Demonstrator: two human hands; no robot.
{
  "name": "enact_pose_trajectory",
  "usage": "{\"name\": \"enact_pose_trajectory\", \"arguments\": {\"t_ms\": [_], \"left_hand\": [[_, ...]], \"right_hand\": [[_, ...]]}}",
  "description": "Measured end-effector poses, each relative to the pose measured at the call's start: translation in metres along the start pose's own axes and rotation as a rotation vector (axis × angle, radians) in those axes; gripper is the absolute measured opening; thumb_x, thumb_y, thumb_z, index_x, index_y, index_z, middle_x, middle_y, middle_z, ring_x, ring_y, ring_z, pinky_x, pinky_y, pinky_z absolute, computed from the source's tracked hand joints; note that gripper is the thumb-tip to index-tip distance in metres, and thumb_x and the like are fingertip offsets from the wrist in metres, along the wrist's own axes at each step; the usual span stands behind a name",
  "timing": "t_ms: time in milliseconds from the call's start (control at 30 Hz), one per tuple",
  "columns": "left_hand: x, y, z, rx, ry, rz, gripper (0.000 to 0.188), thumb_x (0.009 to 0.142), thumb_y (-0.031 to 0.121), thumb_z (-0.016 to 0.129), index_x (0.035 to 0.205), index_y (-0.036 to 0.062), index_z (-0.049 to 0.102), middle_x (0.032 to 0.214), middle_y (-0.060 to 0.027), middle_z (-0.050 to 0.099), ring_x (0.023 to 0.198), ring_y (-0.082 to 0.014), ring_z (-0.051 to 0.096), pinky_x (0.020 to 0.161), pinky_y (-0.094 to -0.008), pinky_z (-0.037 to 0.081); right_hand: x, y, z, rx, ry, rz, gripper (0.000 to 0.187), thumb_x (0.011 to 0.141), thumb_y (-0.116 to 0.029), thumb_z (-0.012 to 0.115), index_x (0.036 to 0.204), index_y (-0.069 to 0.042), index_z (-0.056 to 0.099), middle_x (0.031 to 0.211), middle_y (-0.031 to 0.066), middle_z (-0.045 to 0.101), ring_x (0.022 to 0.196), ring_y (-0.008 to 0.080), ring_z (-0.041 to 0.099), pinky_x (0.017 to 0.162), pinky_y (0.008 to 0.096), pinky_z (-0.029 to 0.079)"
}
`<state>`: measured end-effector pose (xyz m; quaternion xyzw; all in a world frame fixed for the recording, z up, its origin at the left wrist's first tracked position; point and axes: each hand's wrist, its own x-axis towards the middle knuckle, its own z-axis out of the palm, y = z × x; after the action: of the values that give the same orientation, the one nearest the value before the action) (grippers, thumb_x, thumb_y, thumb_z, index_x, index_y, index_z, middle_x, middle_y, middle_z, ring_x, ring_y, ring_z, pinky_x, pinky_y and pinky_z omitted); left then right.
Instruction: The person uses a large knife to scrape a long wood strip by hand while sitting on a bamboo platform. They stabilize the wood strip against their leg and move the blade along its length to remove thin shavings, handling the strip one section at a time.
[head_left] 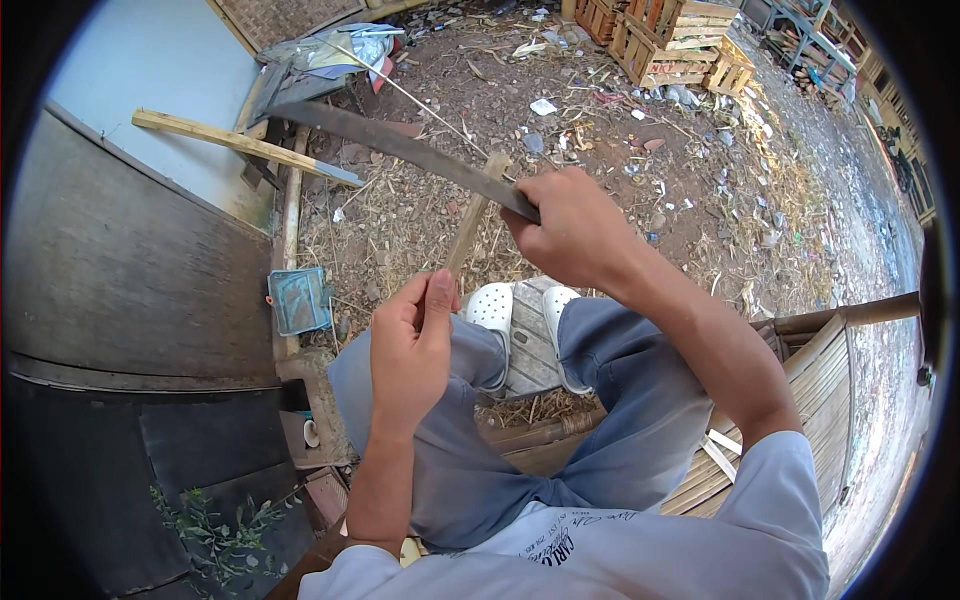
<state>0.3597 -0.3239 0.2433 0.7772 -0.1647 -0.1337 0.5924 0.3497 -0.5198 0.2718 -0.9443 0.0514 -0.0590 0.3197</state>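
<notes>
My right hand [575,225] is closed round the near end of a machete [395,145]. Its long dark blade reaches up and left, broadening toward the far tip; the fingers hide any handle. In my left hand [415,335] a thin, flat strip of wood or bamboo [466,235] is pinched between thumb and fingers, slanting up and away. The blade crosses the strip near its far end. Whether they touch I cannot tell. Both hands are held above my knees, over the white clogs [490,308] on my feet.
Littered dirt ground [600,150] spreads ahead, with wooden crates [665,55] at the far right. Leftward are a wooden beam [240,145], a blue plastic dustpan-like scoop [300,300] and a dark wooden panel [130,260]. Bamboo slats [800,400] lie beside me at right.
</notes>
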Motion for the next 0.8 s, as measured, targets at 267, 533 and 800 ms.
{"name": "enact_pose_trajectory", "arguments": {"t_ms": [267,533,800], "left_hand": [[-0.011,0.005,0.003,0.058,0.018,0.046,0.037,0.1,0.028,0.047,0.073,0.0033,0.054,0.055,0.0067,0.037,0.051,-0.0012,0.029,0.044,-0.0245,0.021],[-0.006,-0.001,0.004,0.047,0.062,0.04,0.034,0.099,0.024,0.05,0.075,0.0011,0.055,0.054,0.0047,0.039,0.049,-0.0021,0.031,0.043,-0.0247,0.023],[-0.009,0.0,0.004,0.147,0.126,0.079,0.034,0.098,0.025,0.05,0.077,-0.0011,0.056,0.055,0.0,0.044,0.051,-0.0054,0.036,0.045,-0.0262,0.029]], "right_hand": [[0.017,0.021,0.009,-0.074,-0.003,0.045,0.026,0.077,-0.021,0.056,0.08,0.003,0.068,0.073,0.0234,0.064,0.073,0.0383,0.064,0.072,0.0466,0.051],[0.025,0.058,-0.006,-0.028,0.165,0.273,0.038,0.086,-0.027,0.05,0.08,0.006,0.065,0.067,0.0246,0.062,0.068,0.0391,0.063,0.07,0.0456,0.049],[-0.003,-0.011,-0.002,0.116,0.012,0.066,0.023,0.079,-0.017,0.056,0.077,0.003,0.067,0.066,0.023,0.061,0.065,0.0382,0.062,0.066,0.0455,0.049]]}}
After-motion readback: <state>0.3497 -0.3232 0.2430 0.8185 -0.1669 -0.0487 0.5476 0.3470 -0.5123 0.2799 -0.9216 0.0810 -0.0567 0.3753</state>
